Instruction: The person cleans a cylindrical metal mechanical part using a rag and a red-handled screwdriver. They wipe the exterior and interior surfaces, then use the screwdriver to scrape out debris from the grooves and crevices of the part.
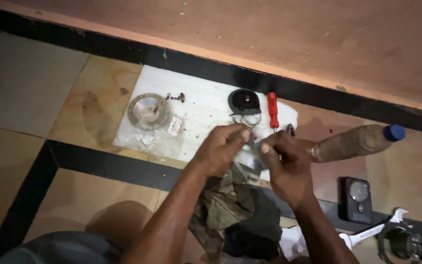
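A small grey part [251, 159], possibly metal, is sitting mid-frame, its axis unclear. The left hand [223, 149] and right hand [284, 166] are both pinching it, fingers curled closed.

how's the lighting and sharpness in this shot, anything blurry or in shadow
Head view: warm, dim light overall; the white sheet is the brightest patch, with the metal disc fairly sharp on it. The left hand and right hand look slightly soft, and the small silvery part between them is blurred. The dark rags and bottom left corner sink into shadow.
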